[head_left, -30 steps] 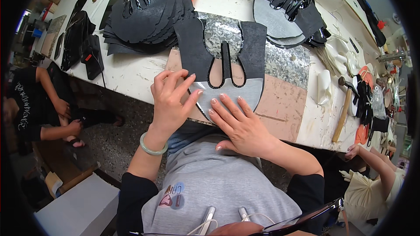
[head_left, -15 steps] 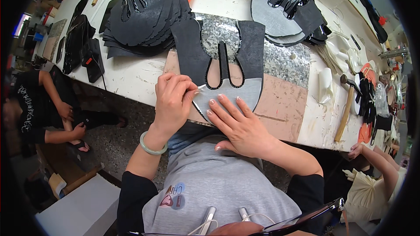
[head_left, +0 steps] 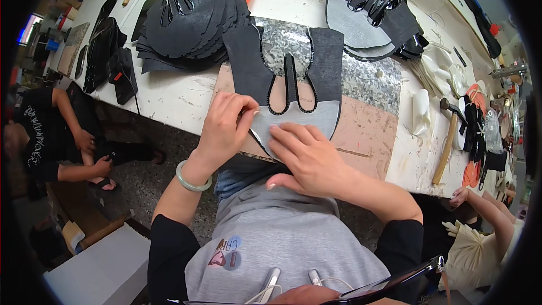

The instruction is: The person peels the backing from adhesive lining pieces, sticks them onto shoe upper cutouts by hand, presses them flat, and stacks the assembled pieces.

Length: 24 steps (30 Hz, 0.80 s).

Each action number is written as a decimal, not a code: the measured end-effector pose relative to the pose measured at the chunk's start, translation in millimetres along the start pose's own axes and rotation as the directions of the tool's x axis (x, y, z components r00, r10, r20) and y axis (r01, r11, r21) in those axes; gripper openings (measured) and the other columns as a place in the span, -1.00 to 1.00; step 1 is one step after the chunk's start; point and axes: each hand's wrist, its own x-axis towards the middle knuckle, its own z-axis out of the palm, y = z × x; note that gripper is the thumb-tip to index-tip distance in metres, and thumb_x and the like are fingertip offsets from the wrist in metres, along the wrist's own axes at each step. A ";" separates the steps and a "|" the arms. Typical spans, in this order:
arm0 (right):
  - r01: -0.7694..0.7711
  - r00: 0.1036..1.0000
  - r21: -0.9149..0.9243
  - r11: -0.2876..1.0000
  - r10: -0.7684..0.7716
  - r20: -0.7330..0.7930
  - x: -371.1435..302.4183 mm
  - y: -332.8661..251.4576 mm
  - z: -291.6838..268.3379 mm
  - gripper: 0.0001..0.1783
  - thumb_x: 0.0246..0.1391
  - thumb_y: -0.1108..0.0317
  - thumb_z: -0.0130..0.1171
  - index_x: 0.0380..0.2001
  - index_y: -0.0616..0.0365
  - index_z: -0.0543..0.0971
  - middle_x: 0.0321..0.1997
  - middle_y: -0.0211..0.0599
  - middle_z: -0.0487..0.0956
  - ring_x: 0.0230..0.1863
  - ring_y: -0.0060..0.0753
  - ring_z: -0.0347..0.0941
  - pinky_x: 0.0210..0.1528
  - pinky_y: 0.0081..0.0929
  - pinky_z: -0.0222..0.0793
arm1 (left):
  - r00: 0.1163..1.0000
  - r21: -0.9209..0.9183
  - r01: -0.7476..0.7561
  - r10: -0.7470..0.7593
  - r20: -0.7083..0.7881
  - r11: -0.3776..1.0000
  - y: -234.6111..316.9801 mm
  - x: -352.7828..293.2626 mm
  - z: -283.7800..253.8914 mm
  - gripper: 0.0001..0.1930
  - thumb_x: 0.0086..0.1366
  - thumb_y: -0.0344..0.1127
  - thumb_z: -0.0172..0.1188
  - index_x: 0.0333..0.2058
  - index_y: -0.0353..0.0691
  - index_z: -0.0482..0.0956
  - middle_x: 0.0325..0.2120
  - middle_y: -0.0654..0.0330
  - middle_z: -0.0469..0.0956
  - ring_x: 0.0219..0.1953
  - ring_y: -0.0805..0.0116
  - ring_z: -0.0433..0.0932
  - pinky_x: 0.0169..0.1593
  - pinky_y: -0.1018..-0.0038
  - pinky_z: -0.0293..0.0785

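A black shoe upper [head_left: 323,65] with a pale grey toe section [head_left: 324,117] lies before me, cut-outs and a narrow tongue strip in its middle. My left hand [head_left: 226,127] is closed in a pinch at the left edge of the grey section. What is between those fingertips is too small to make out. Flat on the grey section rests my right hand [head_left: 310,158], fingers stretched forward and thumb apart. It covers part of the toe edge.
Stacked black shoe pieces [head_left: 183,28] stand at the far left, more black and grey uppers [head_left: 361,25] at the far right. Beneath the upper are a tan board [head_left: 367,135] and a mottled slab [head_left: 372,79]. A hammer [head_left: 446,147] lies right. People sit on both sides.
My right hand has shifted slightly back toward me, its fingers more bent. The left hand stays at the grey edge; a white sliver seen earlier by its fingertips no longer shows clearly.
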 end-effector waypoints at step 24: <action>0.235 0.954 0.150 0.960 -0.198 -0.227 -7.2 61.8 -2.8 -0.52 0.16 0.22 0.18 0.07 0.27 0.49 0.23 -0.14 0.44 0.31 -0.11 0.30 0.29 -0.21 0.29 | 0.977 0.298 -0.160 0.107 0.184 0.941 27.0 -41.6 8.6 -0.53 0.12 -0.07 0.37 -0.02 -0.15 0.62 0.08 0.25 0.55 0.20 0.34 0.44 0.38 -0.15 -0.29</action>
